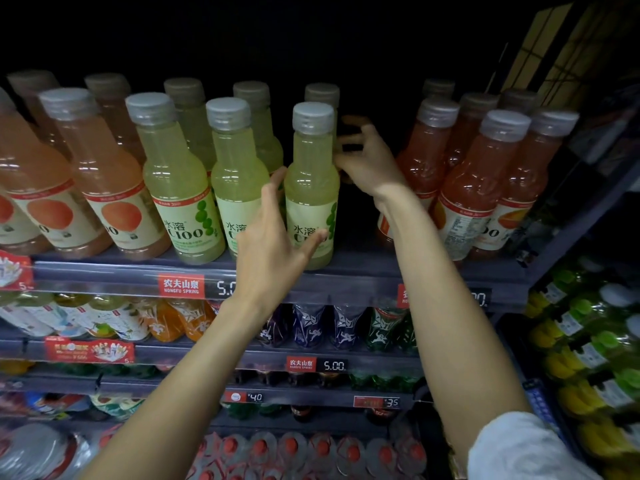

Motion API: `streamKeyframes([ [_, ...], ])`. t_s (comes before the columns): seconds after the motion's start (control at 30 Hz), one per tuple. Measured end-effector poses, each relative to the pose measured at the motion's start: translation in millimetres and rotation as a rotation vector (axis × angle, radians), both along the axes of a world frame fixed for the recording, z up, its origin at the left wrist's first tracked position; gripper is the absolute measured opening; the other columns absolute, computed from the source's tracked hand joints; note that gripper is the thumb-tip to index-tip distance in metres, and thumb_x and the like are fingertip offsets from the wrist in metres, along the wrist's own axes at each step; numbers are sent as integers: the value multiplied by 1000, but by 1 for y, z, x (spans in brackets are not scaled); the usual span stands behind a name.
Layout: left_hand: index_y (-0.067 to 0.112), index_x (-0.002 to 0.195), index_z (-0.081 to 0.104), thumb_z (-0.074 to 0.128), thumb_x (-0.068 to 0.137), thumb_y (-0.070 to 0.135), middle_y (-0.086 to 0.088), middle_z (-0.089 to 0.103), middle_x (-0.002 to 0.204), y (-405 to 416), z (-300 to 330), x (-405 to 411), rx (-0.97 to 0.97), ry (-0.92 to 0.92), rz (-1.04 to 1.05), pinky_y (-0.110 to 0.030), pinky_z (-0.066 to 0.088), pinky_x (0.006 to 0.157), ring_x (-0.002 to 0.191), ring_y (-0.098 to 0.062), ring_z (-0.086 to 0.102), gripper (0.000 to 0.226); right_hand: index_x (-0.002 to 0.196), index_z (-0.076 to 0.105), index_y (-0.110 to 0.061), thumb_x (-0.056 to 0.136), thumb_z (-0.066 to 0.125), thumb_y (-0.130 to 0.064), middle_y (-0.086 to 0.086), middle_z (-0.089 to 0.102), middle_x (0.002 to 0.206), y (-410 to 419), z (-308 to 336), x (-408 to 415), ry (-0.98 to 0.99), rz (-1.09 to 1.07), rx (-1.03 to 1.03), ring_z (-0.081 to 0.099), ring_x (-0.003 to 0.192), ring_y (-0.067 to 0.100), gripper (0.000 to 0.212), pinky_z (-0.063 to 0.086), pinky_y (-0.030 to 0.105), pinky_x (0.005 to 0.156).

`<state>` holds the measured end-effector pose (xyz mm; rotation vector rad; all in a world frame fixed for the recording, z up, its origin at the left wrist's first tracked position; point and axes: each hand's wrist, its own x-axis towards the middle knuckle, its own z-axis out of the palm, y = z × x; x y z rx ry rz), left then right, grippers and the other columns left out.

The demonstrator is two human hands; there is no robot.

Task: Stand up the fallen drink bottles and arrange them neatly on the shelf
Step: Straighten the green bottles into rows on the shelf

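Note:
A pale green drink bottle [310,188] with a grey cap stands upright at the front edge of the top shelf [121,271]. My left hand [273,233] is at its lower label, thumb on the front and fingers spread behind its left side, relaxed. My right hand [363,157] reaches to the bottle's right shoulder, fingertips touching it, the fingers loosely curled. More green bottles [239,168] stand in rows to the left. A dark gap lies to the right of the bottle, behind my right forearm.
Orange-pink bottles [104,174] fill the shelf's left end and red-orange bottles [474,181] its right end. Lower shelves hold rows of coloured drinks and price tags [181,285]. A second rack of green and yellow bottles [588,341] stands at the right.

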<state>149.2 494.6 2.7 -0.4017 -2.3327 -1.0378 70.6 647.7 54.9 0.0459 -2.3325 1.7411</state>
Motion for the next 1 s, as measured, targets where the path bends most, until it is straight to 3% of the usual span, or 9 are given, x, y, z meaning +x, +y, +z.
streamKeyframes([
  [0.07, 10, 144, 28, 80, 75, 30, -12, 58, 131, 0, 1, 0, -27, 3, 9, -38, 50, 85, 108, -34, 62, 89, 132, 46, -20, 84, 66, -16, -3, 55, 111, -1, 2, 0, -5, 41, 22, 58, 107, 20, 53, 53, 41, 88],
  [0.23, 6, 147, 24, 76, 80, 30, -16, 62, 123, 1, -1, 0, -106, 21, 12, -35, 47, 68, 87, -38, 65, 88, 121, 56, -19, 86, 64, -16, 3, 58, 121, -1, 0, 1, 6, 20, -59, 57, 111, 19, 36, 52, 46, 91],
  [0.33, 4, 148, 22, 74, 82, 31, -17, 56, 133, 2, -3, 1, -123, 33, 12, -39, 50, 68, 90, -39, 65, 89, 119, 57, -20, 86, 64, -17, 5, 61, 120, -3, 0, 0, 22, 10, -37, 58, 110, 18, 34, 53, 45, 90],
  [0.5, 5, 151, 15, 71, 85, 33, -17, 49, 141, 4, -7, 1, -136, 43, 22, -33, 44, 63, 93, -38, 64, 91, 123, 55, -18, 89, 61, -19, 6, 61, 122, -6, 1, 5, 4, 12, -77, 59, 110, 17, 35, 53, 39, 91],
  [0.63, 2, 151, 13, 67, 89, 29, -15, 40, 147, 5, -11, 5, -106, 46, -10, -30, 46, 71, 103, -35, 62, 86, 126, 53, -17, 91, 59, -24, 5, 56, 128, -7, -5, 23, 53, -18, -119, 54, 118, 15, 36, 48, 37, 99],
  [0.7, 3, 151, 13, 63, 92, 30, -14, 38, 146, -1, -8, 13, -86, 25, -44, -24, 39, 79, 99, -33, 64, 83, 125, 53, -16, 92, 57, -21, 4, 55, 126, -8, -10, 40, 91, -78, -91, 55, 111, 10, 34, 47, 27, 95],
  [0.8, 11, 149, 23, 62, 92, 35, -7, 50, 137, -13, 10, 32, -103, -11, -105, -22, 41, 82, 102, -26, 64, 73, 122, 54, -15, 92, 57, -17, -1, 61, 114, -6, -15, 74, 235, -224, 112, 59, 97, 3, 31, 47, 13, 82],
  [0.9, 17, 135, 45, 59, 91, 37, 4, 65, 115, -29, 34, 46, -131, 46, -157, -39, 56, 76, 94, -20, 66, 50, 121, 54, -16, 94, 54, -21, -6, 66, 97, -5, -20, 112, 357, -397, 441, 64, 84, 6, 28, 52, 24, 69],
  [1.0, 17, 118, 59, 53, 92, 35, 12, 68, 90, -33, 45, 45, -112, 142, -357, -36, 57, 65, 76, -10, 66, 32, 119, 56, -15, 96, 49, -23, 0, 69, 83, 3, -28, 144, 395, -663, 917, 65, 68, 20, 26, 43, 26, 53],
])
